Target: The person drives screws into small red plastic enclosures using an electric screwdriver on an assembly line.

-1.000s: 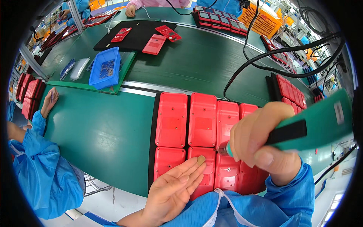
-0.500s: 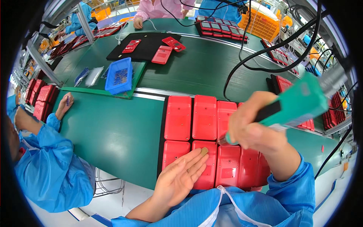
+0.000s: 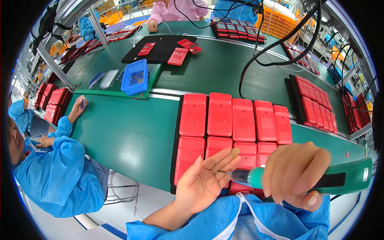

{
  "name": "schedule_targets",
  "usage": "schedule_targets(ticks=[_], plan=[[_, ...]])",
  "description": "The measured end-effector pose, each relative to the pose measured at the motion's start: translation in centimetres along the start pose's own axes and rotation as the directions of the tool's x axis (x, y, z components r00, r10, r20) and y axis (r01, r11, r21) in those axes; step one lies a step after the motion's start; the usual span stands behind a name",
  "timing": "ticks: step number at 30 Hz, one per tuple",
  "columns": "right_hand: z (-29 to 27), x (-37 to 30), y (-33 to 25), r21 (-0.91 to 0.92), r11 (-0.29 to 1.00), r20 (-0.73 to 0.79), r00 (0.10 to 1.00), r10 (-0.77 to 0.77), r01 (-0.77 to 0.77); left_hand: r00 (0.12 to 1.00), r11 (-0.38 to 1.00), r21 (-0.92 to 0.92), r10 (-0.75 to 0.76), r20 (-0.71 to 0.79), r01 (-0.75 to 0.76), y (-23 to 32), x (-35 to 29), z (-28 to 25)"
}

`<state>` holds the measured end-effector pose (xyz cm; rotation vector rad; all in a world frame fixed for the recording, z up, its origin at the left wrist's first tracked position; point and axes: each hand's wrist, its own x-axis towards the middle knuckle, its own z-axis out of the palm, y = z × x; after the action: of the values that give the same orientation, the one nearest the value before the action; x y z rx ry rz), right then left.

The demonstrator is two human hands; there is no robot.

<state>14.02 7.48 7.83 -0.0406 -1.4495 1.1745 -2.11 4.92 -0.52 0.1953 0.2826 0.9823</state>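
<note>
My left hand (image 3: 202, 186) is palm up over the near red casings, its fingers stretched out. A tan cover (image 3: 235, 152) wraps one of its fingertips. My right hand (image 3: 294, 172) is wrapped around a green electric screwdriver (image 3: 348, 176), held nearly level and pointing left. Its thin dark tip touches or hovers just over my left fingers; whether a screw sits there is too small to tell. Red plastic casings (image 3: 220, 115) lie in two rows on a black mat (image 3: 175, 160), with small holes in their faces. Both hands partly hide the near row.
A blue bin of screws (image 3: 135, 78) stands on a green board at the left. Beyond lie a black mat (image 3: 160, 46) and loose red parts (image 3: 177, 56). More casings (image 3: 316, 108) lie at the right. Black cables (image 3: 276, 60) hang overhead. A co-worker's blue sleeve (image 3: 56, 176) is at left.
The screwdriver has left the casings and swung from slanting to nearly level, its tip now at my left hand. My left hand has turned more palm up and shifted slightly right in view.
</note>
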Motion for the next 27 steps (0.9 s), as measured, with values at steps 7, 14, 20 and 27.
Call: schedule_targets(ticks=[7,14,20,27], plan=[[-1.0,-1.9,-1.2,0.054,0.991,-0.057,0.991,-0.122,0.125,0.991,0.978,0.185,-0.073,-0.117,0.093,-1.2,-0.9,-1.2],[-1.0,-4.0,-2.7,0.173,0.971,-0.107,0.983,-0.151,0.168,0.948,0.912,0.287,-0.24,-0.207,0.294,-2.7,-2.5,-1.5],[-2.2,-4.4,-3.7,0.245,0.965,0.029,0.994,-0.105,0.095,0.97,0.917,0.334,-0.164,-0.182,0.218,-4.1,-3.3,-2.5],[-2.4,-4.8,-3.6,0.24,0.97,0.017,0.998,-0.054,0.048,0.985,0.902,0.397,-0.143,-0.094,0.169,-4.2,-3.7,-3.4]])
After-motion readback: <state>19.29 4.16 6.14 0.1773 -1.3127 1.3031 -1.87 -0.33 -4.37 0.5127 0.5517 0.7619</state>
